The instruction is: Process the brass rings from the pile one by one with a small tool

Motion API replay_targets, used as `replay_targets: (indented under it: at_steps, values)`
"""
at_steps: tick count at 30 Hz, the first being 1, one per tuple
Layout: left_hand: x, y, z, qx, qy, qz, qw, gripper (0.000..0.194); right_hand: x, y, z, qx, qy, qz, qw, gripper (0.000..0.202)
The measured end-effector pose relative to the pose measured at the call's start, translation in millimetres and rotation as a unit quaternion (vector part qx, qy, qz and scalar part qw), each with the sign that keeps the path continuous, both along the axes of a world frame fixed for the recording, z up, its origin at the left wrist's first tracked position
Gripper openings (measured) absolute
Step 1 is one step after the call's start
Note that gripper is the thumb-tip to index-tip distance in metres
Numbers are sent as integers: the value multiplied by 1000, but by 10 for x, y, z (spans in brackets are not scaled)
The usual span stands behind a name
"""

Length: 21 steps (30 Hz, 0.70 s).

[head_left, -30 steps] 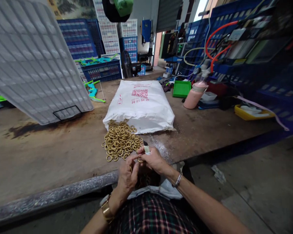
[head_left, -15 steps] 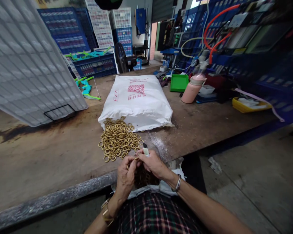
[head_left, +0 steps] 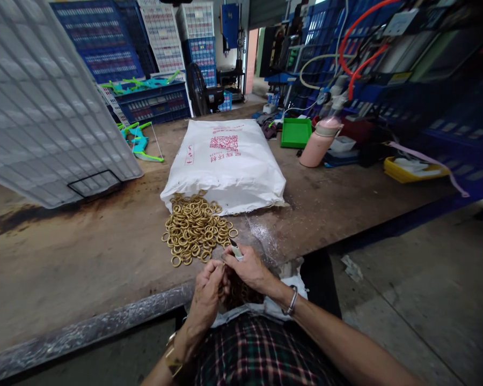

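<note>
My right hand [head_left: 247, 266] is closed around a short pale pen-like tool [head_left: 236, 251] with a black end pointing up and away; its lower part is hidden. Against it, my left hand [head_left: 210, 287] is closed in a pinch, and the brass-coloured ring held there is mostly covered by the fingers. Just beyond both hands lies a heap of brass-coloured rings [head_left: 193, 228], spilling from the mouth of a white woven sack [head_left: 225, 171] with red print. Dark ring-like pieces [head_left: 241, 292] lie in my lap beneath the hands, on pale cloth or plastic.
A white slatted crate [head_left: 64, 118] stands tilted at the left of the wooden table [head_left: 116, 252]. Behind the sack are a toy bow [head_left: 140, 142] and a black fan [head_left: 201, 91]. A green tray [head_left: 295, 133], pink bottle [head_left: 320, 145] and yellow tray [head_left: 410, 170] sit to the right.
My left fingers have closed further over the ring, which showed more before. The pale tool in my right hand has tilted left. The view has shifted slightly.
</note>
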State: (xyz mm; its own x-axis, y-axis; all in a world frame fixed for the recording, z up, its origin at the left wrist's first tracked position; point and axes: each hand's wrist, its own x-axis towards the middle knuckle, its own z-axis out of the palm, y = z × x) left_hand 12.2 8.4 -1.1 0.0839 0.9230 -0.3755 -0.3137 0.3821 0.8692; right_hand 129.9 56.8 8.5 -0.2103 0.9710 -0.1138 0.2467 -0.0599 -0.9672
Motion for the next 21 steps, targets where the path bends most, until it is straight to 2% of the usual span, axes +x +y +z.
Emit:
replay_targets:
  at_steps: [6, 9, 12, 15, 21]
  values:
    - [1, -8, 22, -5, -57, 16, 998, 34, 34, 21, -57, 31, -36, 2, 999, 15]
    - [-6, -9, 23, 2, -49, 32, 998, 35, 103, -11, -89, 123, -114, 31, 985, 16]
    - [-23, -6, -8, 14, -25, 34, 999, 34, 153, -77, -116, 205, -199, 106, 952, 21]
    - [-45, -10, -58, 34, 5, 29, 999, 32, 154, -134, -118, 211, -265, 151, 929, 23]
    - [-66, -35, -78, 58, 57, 21, 996, 33, 115, -152, -55, 192, -298, 186, 916, 26]
